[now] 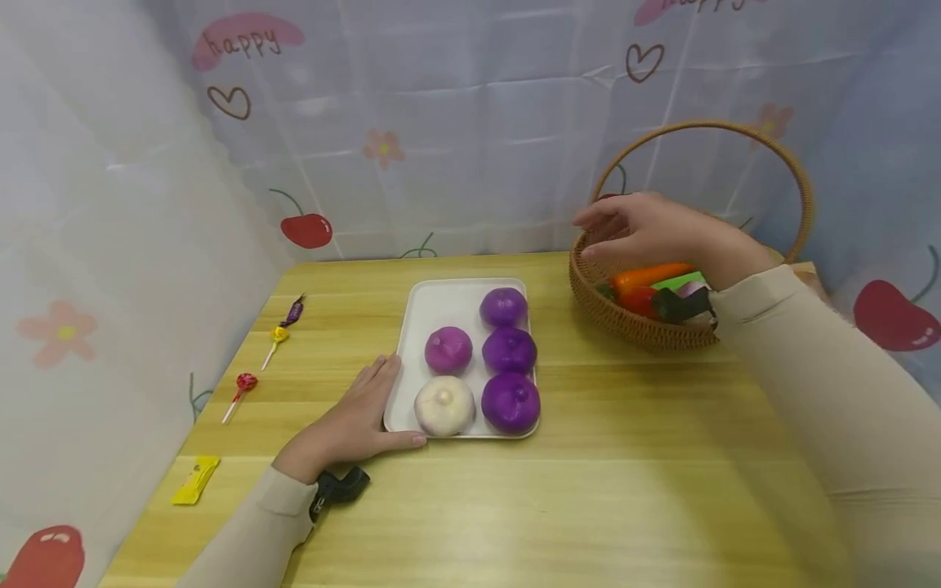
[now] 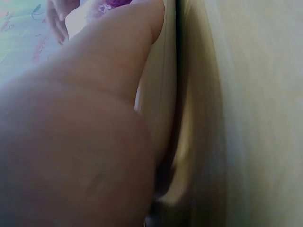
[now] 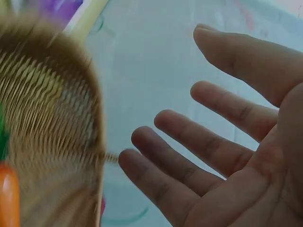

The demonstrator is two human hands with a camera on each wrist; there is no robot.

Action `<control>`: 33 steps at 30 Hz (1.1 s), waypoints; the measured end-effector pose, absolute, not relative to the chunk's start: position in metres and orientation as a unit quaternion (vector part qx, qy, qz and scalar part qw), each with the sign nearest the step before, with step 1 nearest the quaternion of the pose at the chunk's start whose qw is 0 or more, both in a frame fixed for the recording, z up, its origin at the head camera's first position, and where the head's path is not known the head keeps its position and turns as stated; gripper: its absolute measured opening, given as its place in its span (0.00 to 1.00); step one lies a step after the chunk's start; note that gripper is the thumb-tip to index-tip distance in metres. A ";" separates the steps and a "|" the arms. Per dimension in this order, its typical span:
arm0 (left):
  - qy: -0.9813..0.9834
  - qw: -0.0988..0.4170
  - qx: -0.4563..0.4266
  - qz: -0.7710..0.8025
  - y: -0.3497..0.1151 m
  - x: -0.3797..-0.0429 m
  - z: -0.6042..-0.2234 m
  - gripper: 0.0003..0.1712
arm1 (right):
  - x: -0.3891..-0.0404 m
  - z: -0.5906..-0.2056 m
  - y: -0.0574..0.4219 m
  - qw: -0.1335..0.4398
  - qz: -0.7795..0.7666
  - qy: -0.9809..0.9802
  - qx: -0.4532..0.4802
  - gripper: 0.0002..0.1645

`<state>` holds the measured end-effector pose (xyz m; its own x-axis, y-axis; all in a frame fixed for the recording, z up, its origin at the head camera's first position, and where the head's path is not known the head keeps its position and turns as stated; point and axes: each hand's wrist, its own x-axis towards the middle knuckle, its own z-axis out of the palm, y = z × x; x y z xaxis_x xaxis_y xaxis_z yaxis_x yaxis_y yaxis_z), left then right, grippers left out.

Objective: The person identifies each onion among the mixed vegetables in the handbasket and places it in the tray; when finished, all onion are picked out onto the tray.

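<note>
A white tray (image 1: 415, 306) lies on the table with several purple onions (image 1: 512, 403) and one white onion (image 1: 444, 406) on it. My left hand (image 1: 356, 416) touches the tray's near left corner, its fingers along the left side and its thumb along the front edge. In the left wrist view the thumb (image 2: 113, 52) runs beside the tray's edge. Over the wicker basket (image 1: 625, 321) hangs my right hand (image 1: 654, 233), holding nothing. The right wrist view shows its fingers (image 3: 184, 142) spread and loosely straight beside the basket's rim.
Inside the basket are an orange carrot (image 1: 650, 278) and a red vegetable (image 1: 638, 301), and its tall handle (image 1: 706, 125) arches above. Along the table's left side lie a purple candy (image 1: 295, 311), yellow lollipop (image 1: 278, 335), red lollipop (image 1: 245, 384) and yellow wrapped candy (image 1: 196, 480).
</note>
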<state>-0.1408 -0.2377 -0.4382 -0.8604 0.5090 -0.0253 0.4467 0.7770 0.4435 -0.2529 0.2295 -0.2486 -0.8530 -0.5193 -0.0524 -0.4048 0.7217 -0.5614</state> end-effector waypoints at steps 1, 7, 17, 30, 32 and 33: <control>0.940 0.072 0.254 0.217 -0.238 -0.141 -0.438 0.80 | -0.253 -0.249 0.237 0.106 -0.278 0.923 -0.243 0.39; 0.940 0.072 0.254 0.217 -0.238 -0.141 -0.439 0.80 | -0.253 -0.256 0.270 0.113 -0.277 0.933 -0.202 0.44; 0.939 0.073 0.255 0.218 -0.236 -0.141 -0.439 0.80 | -0.249 -0.272 0.296 0.125 -0.217 0.959 -0.136 0.52; 0.937 0.074 0.258 0.223 -0.238 -0.141 -0.438 0.80 | -0.238 -0.287 0.311 0.207 -0.236 0.944 -0.105 0.46; 0.937 0.075 0.259 0.223 -0.238 -0.141 -0.437 0.80 | -0.236 -0.287 0.312 0.225 -0.237 0.940 -0.095 0.47; 0.937 0.074 0.260 0.222 -0.238 -0.141 -0.437 0.80 | -0.234 -0.286 0.313 0.236 -0.240 0.937 -0.088 0.47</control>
